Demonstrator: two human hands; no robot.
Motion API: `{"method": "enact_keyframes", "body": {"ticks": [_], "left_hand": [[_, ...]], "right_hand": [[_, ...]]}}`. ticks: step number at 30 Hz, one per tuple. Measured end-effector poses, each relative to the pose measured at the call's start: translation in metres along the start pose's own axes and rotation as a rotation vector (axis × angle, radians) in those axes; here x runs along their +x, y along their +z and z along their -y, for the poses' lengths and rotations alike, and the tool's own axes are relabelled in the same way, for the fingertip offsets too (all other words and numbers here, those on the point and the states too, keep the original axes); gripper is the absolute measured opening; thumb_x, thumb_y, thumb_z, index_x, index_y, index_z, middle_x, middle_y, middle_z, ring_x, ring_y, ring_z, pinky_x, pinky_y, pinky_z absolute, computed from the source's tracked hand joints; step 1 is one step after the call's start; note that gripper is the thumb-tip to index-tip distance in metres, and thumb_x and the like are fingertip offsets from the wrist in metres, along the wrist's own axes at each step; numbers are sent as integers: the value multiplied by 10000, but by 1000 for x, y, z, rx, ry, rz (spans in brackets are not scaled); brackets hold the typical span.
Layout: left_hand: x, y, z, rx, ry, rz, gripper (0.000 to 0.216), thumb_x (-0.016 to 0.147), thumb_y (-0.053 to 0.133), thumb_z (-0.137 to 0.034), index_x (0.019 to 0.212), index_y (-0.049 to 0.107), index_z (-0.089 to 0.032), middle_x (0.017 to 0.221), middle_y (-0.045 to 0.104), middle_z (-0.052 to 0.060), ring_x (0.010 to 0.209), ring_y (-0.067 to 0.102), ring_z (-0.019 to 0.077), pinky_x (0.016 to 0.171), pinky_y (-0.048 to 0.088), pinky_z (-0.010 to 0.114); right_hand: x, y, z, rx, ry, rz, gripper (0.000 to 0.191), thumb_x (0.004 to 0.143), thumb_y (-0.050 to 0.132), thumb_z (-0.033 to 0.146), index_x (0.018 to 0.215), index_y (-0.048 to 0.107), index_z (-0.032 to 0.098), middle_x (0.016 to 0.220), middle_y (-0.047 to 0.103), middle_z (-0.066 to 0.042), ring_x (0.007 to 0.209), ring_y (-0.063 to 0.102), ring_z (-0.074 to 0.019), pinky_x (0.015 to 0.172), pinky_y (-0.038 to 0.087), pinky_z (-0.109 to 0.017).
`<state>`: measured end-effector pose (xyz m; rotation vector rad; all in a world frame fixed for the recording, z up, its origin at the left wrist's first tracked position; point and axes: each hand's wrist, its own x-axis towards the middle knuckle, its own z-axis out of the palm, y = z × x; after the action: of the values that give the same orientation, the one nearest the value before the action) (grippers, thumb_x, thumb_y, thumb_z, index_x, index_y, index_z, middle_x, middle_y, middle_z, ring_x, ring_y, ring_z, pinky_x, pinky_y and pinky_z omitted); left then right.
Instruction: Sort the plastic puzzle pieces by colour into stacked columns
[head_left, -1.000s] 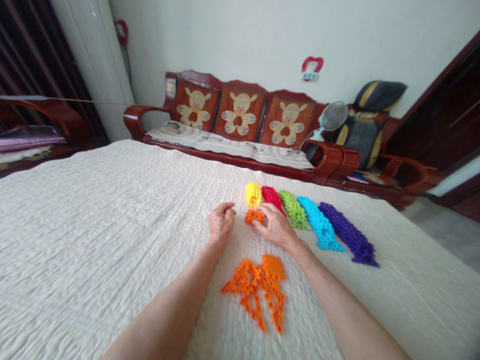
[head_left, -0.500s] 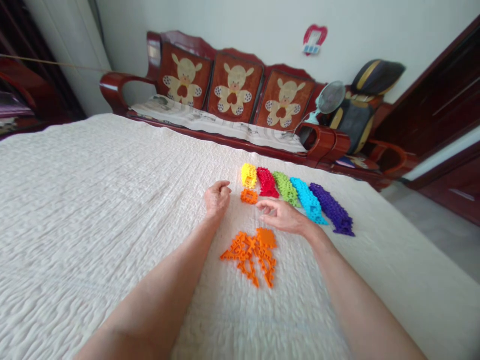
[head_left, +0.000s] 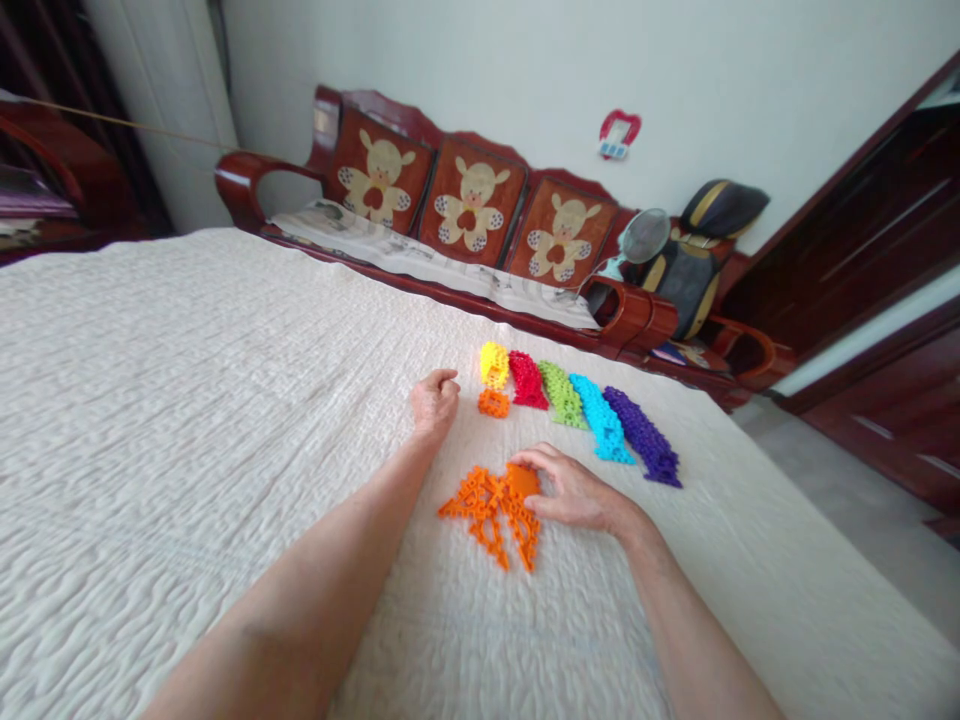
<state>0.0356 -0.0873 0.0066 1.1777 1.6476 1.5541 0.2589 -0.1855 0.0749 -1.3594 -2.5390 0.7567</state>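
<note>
My left hand (head_left: 435,402) rests closed on the quilt, its fingers curled away so that whatever may be inside is hidden. Just right of it is a small orange block frame (head_left: 493,404), in front of a yellow one (head_left: 494,366). My right hand (head_left: 566,488) has its thumb and fingers around the edges of an orange square plastic tile (head_left: 523,481), at the top of a flat pile of orange interlocking plastic pieces (head_left: 487,510). Some of those are triangular and toothed. The fingers partly cover the tile.
A row of lattice-like plastic builds runs rightward: red (head_left: 529,380), green (head_left: 562,393), light blue (head_left: 604,418) and purple (head_left: 643,436). All lie on a white quilted bed cover (head_left: 225,400). Beyond its far edge stand a wooden sofa (head_left: 251,190) and a small fan (head_left: 645,237).
My right hand has moved back toward me, from beside the small orange frame to the square tile on the pile. The left hand stays closed in place. The view has tilted slightly.
</note>
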Motion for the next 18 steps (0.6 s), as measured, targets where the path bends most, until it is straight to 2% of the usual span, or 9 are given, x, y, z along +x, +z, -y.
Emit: {"method": "enact_keyframes", "body": {"ticks": [4,7,11,18], "left_hand": [[0,0,0,0,5,-7,369,730,441,-183,958,730,-181,772,734,27,765,673,158,786,510,269],[-3,-2,-4,11,9,-6,363,729,444,-174,950,732,-171,764,734,34,755,671,162,783,506,269],[-5,-4,-8,28,8,-7,353,731,452,-165,946,733,-167,762,734,38,748,667,165,785,501,271],[-5,-2,-7,30,12,-7,341,747,464,-183,960,729,-162,775,737,44,757,671,167,785,504,277]], "right_hand": [[2,2,0,36,21,-91,487,691,622,159,1174,587,211,1151,596,-69,1080,581,-211,954,466,-384],[17,8,-2,21,-1,-268,503,712,631,189,1208,552,227,1187,578,-78,1099,569,-222,961,468,-410],[49,21,-5,-79,-120,-487,515,754,619,207,1257,513,223,1233,531,-99,1186,514,-232,1044,416,-418],[81,32,-15,-249,-199,-558,529,782,571,169,1304,488,201,1242,505,-122,1211,482,-264,1061,392,-454]]}}
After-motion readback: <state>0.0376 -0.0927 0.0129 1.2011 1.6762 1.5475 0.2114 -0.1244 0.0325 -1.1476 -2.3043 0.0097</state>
